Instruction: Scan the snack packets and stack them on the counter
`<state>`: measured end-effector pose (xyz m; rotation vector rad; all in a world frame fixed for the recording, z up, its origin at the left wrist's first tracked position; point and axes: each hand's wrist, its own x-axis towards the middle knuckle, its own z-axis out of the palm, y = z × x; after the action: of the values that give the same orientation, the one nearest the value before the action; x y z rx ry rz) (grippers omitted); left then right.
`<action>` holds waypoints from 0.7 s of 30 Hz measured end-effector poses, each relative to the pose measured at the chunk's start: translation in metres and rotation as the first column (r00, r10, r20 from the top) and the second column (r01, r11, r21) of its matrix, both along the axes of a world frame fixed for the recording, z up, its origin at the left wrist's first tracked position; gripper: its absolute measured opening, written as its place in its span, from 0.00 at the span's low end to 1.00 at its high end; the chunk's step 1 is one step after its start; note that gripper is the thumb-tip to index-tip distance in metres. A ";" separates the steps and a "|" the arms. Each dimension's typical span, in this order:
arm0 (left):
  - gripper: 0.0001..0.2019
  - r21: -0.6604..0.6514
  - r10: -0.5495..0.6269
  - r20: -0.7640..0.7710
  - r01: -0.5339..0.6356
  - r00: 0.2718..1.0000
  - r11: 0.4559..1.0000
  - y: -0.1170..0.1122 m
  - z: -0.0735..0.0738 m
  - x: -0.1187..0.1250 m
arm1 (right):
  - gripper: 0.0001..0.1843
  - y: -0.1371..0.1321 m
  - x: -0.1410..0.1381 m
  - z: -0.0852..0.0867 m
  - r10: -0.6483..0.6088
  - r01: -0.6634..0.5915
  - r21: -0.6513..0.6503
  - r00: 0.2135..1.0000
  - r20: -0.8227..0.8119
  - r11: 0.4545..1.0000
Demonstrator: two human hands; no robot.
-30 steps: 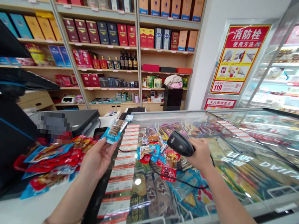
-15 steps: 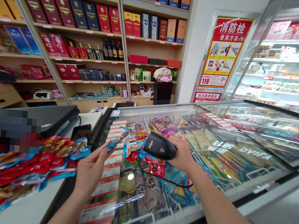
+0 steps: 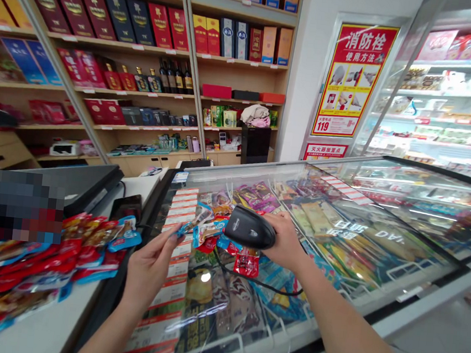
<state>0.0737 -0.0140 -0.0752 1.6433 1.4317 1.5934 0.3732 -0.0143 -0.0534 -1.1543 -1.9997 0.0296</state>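
My left hand [image 3: 149, 268] pinches a small blue snack packet [image 3: 191, 223] by its lower edge and holds it tilted above the glass lid of the chest freezer [image 3: 380, 235]. My right hand [image 3: 285, 242] grips a black barcode scanner [image 3: 249, 228], whose head points left at the packet from a few centimetres away. The scanner's black cable [image 3: 258, 281] trails down across the glass. A small heap of red and blue snack packets [image 3: 232, 248] lies on the lid just under the scanner.
A larger pile of red and blue snack packets [image 3: 44, 263] covers the white counter at left. Behind it stands a dark till device [image 3: 87, 181]. Wooden shelves of boxed bottles [image 3: 147, 51] fill the back wall. An open chiller [image 3: 455, 98] stands at right.
The view has swung right, so the counter pile sits further left. My left hand turned the packet edge-on and lowered it toward the scanner, and my right hand brought the scanner closer to it.
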 end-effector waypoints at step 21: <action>0.23 0.243 0.082 -0.644 0.102 0.761 0.965 0.022 -0.004 -0.011 | 0.19 0.029 0.065 -0.026 -0.593 0.587 0.098 0.803 0.058 0.804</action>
<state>0.0632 0.0080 -0.0792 2.5418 1.5484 1.2901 0.4379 0.0151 -0.0793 -1.7070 -1.6085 -0.4204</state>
